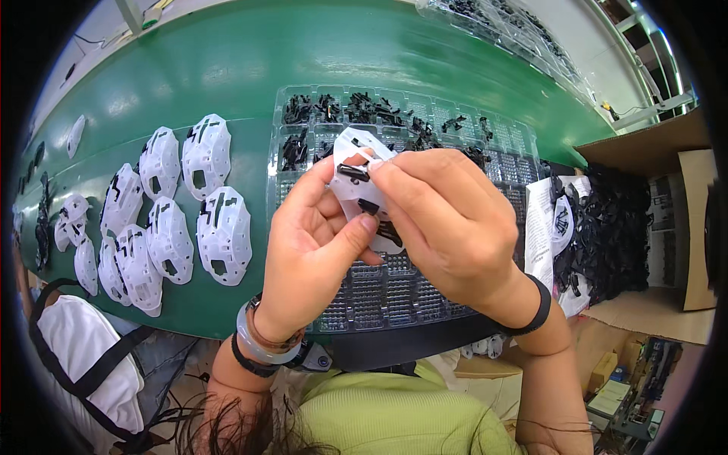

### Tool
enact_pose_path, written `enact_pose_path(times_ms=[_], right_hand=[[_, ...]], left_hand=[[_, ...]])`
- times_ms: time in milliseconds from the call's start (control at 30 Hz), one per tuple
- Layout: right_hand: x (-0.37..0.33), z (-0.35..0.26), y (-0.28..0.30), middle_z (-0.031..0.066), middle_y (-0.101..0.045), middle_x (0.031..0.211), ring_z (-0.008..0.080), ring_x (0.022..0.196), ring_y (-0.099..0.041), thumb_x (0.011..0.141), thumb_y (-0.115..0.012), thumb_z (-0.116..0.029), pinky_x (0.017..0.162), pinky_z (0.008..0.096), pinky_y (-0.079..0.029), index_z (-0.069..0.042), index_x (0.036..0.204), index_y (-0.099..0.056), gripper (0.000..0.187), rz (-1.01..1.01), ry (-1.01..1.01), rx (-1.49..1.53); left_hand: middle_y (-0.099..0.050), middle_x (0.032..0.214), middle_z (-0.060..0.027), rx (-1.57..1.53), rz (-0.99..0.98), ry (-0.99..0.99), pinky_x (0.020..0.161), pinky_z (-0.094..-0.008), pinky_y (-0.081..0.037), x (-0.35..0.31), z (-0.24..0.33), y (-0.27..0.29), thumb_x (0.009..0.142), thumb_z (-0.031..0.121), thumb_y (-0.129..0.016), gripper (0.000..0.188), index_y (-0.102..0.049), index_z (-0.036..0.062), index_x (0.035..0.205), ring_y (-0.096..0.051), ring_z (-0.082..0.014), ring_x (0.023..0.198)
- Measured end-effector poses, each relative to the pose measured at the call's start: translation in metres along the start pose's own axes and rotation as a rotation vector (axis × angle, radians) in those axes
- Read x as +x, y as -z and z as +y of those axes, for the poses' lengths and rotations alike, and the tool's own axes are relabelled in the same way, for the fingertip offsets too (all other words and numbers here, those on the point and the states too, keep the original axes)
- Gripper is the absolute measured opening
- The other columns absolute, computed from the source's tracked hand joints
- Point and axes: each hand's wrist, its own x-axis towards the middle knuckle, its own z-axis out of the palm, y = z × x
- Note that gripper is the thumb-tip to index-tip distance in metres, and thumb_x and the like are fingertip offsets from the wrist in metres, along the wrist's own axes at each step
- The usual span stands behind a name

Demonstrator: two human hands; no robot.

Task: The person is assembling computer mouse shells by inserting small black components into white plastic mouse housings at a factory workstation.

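My left hand (315, 235) is wrapped round a white plastic shell (347, 152), its thumb pressed near a small black piece on the surface. Several black parts sit on the shell, one of them a black clip (353, 172) close to its upper edge. The fingertips of my right hand (447, 205) are pinched together at the shell's right edge; whatever they grip there is mostly hidden by the fingers. Beneath both hands lies a clear compartment tray (447, 299), with small black plastic parts (375, 108) in its far compartments.
Several white shells (224, 235) with black pieces lie on the green table (235, 61) to the left. At the right, a cardboard box (633, 303) holds many black parts (607, 227). A clear tray (508, 30) with black pieces stands at the far edge.
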Motion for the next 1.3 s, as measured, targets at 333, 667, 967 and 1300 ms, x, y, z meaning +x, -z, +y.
enact_pose_path(times_ms=[333,667,967,1300], right_hand=[[0.007,-0.022,0.014,0.0182,-0.052,0.101,0.0317,0.091,-0.053,0.062,-0.063,0.002,0.075,0.0397,-0.046,0.002,0.096,-0.06,0.034,-0.295,-0.159,-0.009],[-0.02,-0.03,0.0,0.0215,-0.044,0.11,0.0332,0.102,-0.046,0.077,-0.06,-0.013,0.089,0.0366,-0.037,0.003,0.121,-0.033,0.054,-0.119,-0.861,0.645],[-0.038,-0.047,0.025,0.0133,-0.041,0.118,0.0212,0.104,-0.044,0.081,-0.056,-0.016,0.088,0.0304,-0.036,-0.001,0.13,-0.03,0.057,-0.149,-0.838,0.577],[-0.09,0.08,0.049,0.0143,-0.055,0.085,0.031,0.079,-0.055,0.08,-0.056,-0.011,0.07,0.0362,-0.044,-0.007,0.105,-0.058,0.025,-0.422,-0.788,-0.421]], left_hand=[[-0.055,0.099,-0.0088,-0.018,0.034,-0.045,0.057,-0.0211,-0.048,0.002,0.005,0.002,0.084,0.013,-0.045,0.041,-0.04,-0.0013,0.122,-0.054,-0.0105,0.08],[-0.051,0.088,-0.0005,0.323,-0.059,-0.144,0.056,-0.016,-0.036,-0.004,-0.002,0.0,0.09,0.022,-0.047,0.029,-0.05,0.0012,0.11,-0.042,-0.0034,0.068],[-0.055,0.089,-0.0022,0.209,-0.011,-0.01,0.053,-0.0187,-0.038,-0.003,0.001,0.007,0.092,0.024,-0.043,0.034,-0.047,-0.0009,0.115,-0.047,-0.0033,0.067],[-0.056,0.095,-0.0071,0.028,0.178,-0.127,0.062,-0.0205,-0.044,0.007,-0.002,0.009,0.081,0.002,-0.056,0.035,-0.044,-0.0002,0.114,-0.052,-0.0096,0.077]])
